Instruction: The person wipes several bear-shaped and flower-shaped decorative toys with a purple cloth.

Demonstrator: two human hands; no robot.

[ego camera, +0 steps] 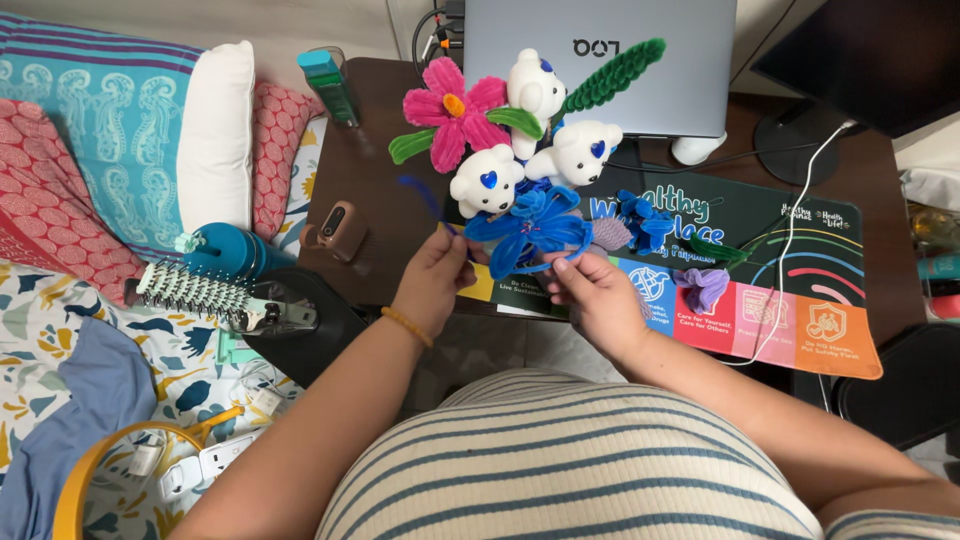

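Dark brown desk (pixel 375 170) fills the upper middle of the frame, with a closed grey laptop (pixel 600 60) at top centre, a printed mat (pixel 790 290) to the right and patterned bedding (pixel 90 150) at far left. At centre frame, over the desk's near edge, the blue pipe-cleaner flower (pixel 530 228) looks light, soft and easily bent, best taken at its wire stem. Left hand (pixel 435 280) and right hand (pixel 597 295) each pinch it from either side.

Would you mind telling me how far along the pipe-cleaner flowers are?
Done: a pink flower, three white bears and a small purple flower look finished. In hand: the left hand and right hand both grip a blue flower with looped petals. Left: it shows no leaves, and a loose blue stem lies beside it.
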